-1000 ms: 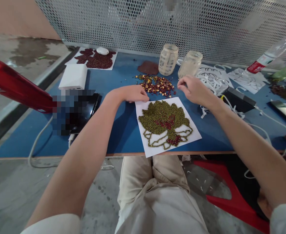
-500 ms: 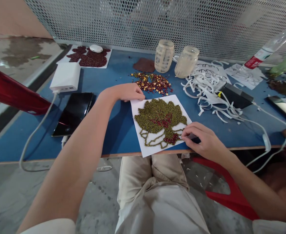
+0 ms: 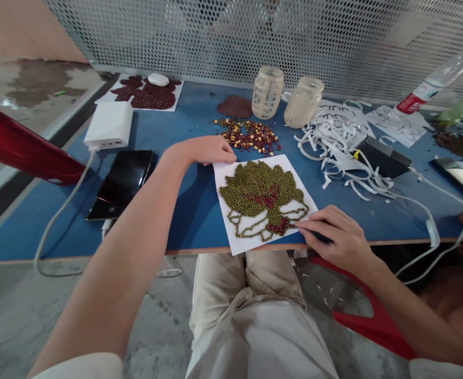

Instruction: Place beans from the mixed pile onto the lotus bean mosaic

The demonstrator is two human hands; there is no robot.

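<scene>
The right hand (image 3: 337, 237) is pinching beside the red beans (image 3: 277, 226), on what I cannot tell; light pressing is suiting here. The left hand (image 3: 216, 150), curled closed, is seemingly steadying the paper (image 3: 239, 245).

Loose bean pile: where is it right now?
In the head view, the loose bean pile lies just above centre on the blue table, between the left clear jar and the bean picture, beyond the left hand.
</scene>
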